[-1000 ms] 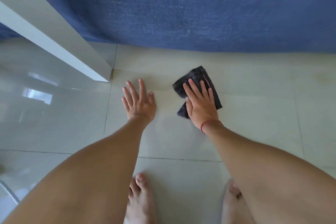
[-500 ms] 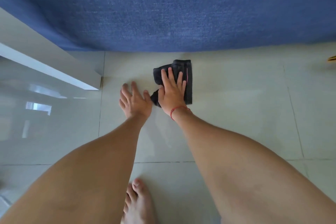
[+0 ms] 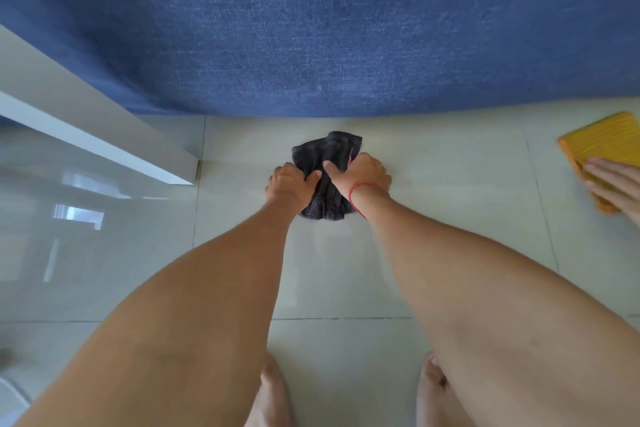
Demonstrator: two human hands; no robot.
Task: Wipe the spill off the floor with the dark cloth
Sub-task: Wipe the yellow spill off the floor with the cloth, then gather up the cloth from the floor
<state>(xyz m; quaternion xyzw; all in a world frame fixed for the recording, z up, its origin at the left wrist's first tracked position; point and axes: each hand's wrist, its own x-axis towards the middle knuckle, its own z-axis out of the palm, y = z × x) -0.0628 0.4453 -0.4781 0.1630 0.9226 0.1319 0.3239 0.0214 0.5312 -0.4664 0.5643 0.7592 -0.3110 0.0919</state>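
Observation:
The dark cloth [image 3: 327, 156] is bunched up on the pale floor tiles [image 3: 433, 204], just in front of the blue sofa. My left hand [image 3: 289, 185] grips its left side with curled fingers. My right hand [image 3: 363, 173], with a red string around the wrist, grips its right side. The middle of the cloth is pinched between both hands, and its lower part is hidden behind my wrists. I cannot make out a spill on the glossy tiles.
The blue sofa [image 3: 329, 38] fills the far side. A white furniture edge [image 3: 86, 128] runs diagonally at the left. At the right edge another person's hand [image 3: 616, 184] presses a yellow-orange cloth [image 3: 602, 142] on the floor. My bare feet [image 3: 273, 395] stand below.
My left hand left the bare floor and took hold of the cloth. My right hand went from flat on the cloth to gripping it. The cloth is now bunched, and a yellow cloth has come into view.

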